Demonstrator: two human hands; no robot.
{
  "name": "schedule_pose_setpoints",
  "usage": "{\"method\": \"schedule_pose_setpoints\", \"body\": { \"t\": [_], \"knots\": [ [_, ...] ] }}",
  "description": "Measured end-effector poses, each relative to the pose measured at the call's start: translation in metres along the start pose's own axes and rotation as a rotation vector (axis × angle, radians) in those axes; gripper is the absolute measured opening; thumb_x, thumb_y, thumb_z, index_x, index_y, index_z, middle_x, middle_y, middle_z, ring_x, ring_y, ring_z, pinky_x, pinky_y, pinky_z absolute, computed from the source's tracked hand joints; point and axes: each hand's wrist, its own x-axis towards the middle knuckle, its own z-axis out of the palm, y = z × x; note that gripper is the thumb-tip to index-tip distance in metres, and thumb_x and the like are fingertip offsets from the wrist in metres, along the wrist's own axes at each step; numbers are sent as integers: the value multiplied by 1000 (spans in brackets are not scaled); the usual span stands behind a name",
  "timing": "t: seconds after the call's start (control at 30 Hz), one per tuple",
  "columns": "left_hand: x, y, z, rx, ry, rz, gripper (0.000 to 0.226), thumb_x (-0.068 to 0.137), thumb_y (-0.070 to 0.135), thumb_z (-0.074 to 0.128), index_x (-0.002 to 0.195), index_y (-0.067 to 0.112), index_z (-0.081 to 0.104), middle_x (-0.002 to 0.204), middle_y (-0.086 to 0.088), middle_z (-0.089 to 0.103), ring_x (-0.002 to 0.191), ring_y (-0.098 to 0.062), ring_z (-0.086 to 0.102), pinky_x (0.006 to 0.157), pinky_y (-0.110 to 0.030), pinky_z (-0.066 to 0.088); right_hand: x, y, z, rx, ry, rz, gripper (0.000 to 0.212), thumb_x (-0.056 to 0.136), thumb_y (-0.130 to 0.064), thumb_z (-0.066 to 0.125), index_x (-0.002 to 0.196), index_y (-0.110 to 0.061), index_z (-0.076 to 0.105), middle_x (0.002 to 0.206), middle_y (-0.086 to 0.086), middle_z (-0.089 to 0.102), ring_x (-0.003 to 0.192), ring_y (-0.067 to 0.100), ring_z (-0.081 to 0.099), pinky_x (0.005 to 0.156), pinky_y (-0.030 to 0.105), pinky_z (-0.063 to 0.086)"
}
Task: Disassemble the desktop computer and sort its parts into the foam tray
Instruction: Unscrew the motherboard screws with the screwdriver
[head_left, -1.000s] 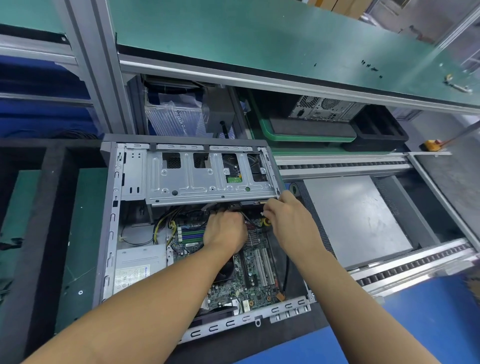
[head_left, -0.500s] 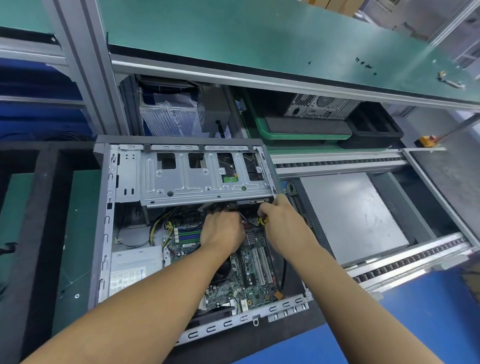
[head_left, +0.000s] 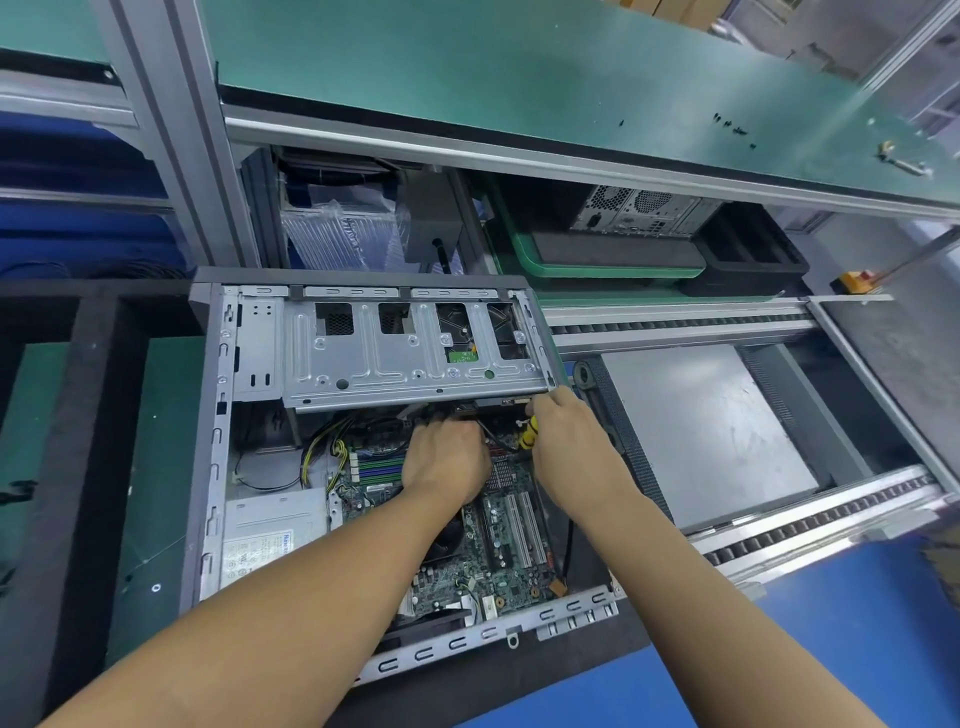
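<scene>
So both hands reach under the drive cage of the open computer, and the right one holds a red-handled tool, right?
No. The head view shows the tool in the right hand has a yellow-and-black handle, not red. It and the left hand reach under the drive cage of the open computer.

Workstation on an assembly line: a green-matted upper shelf rides on aluminium posts, a few loose screws scattered across it. Beneath the shelf sit a green bin and a second computer tower. At right, conveyor rails frame a scuffed grey plate — blue floor below.
</scene>
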Motion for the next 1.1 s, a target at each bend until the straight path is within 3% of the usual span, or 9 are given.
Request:
{"method": "schedule_pose_setpoints", "body": {
  "t": [0.13, 0.27, 0.37, 0.5, 0.63, 0.73, 0.87, 0.97, 1.1],
  "knots": [
    [0, 1, -2, 7, -21, -11, 19, 88, 27, 50, 83, 21, 68, 88, -7, 70, 84, -29, 61, 68, -35, 32, -2, 1, -4, 23, -33, -27, 50, 84, 11, 52, 122, -21, 62, 116, 3, 54, 96, 28, 60, 70, 40, 54],
    [0, 2, -4, 9, -48, -26, 16, 86, 25, 52, 80, 21, 66, 88, -9, 70, 84, -30, 62, 68, -35, 31, -2, -1, -3, 118, -29, -54, 24, 95, -10, 55, 114, -13, 68, 112, 8, 50, 96, 28, 58, 81, 37, 51],
    [0, 2, -5, 3, -59, -33, 13, 86, 24, 53, 79, 21, 63, 90, -9, 70, 87, -30, 61, 69, -35, 30, -3, -2, -3, 121, -21, -55, 25, 102, -24, 52, 112, -13, 72, 107, 8, 49, 94, 27, 56, 80, 34, 47],
    [0, 2, -6, -4, -58, -28, 13, 84, 23, 55, 78, 20, 65, 88, -9, 70, 85, -30, 61, 68, -35, 30, -1, -2, -7, 70, -18, -67, 44, 95, -2, 56, 138, -13, 51, 112, 9, 54, 104, 29, 54, 86, 40, 48],
    [-1, 1, -5, -9, -41, -17, 16, 85, 23, 53, 81, 19, 68, 89, -9, 71, 85, -30, 61, 68, -34, 31, 1, 0, -10, 66, -12, 13, 23, 96, -8, 57, 119, -6, 55, 112, 11, 62, 104, 29, 57, 82, 36, 47],
    [-1, 2, -5, -10, -30, -13, 19, 87, 24, 52, 86, 18, 70, 93, -9, 71, 88, -31, 62, 69, -34, 31, 0, -1, -13, 55, -58, -21, 31, 97, -11, 58, 127, -12, 62, 121, 9, 61, 110, 27, 57, 88, 38, 49],
    [-2, 2, -6, 2, -25, -10, 21, 89, 25, 50, 87, 17, 70, 93, -10, 71, 88, -31, 62, 69, -35, 32, -2, -1, -12, 69, -80, -56, 44, 91, 6, 53, 127, -17, 64, 124, 6, 56, 108, 27, 59, 86, 37, 51],
    [-2, 2, -7, 5, -28, -15, 20, 90, 25, 50, 85, 18, 68, 91, -10, 71, 87, -32, 62, 69, -36, 32, -3, -2, -10, 142, -24, -67, 22, 96, -11, 55, 112, -11, 70, 112, 8, 56, 97, 26, 60, 87, 35, 49],
    [-1, 3, -5, -15, -41, -35, 20, 89, 24, 51, 88, 17, 70, 94, -11, 70, 92, -31, 61, 76, -38, 37, -1, -2, -11, 107, -9, -71, 22, 101, -20, 53, 109, -9, 70, 96, 11, 68, 91, 31, 61, 79, 41, 50]
  ]
}}
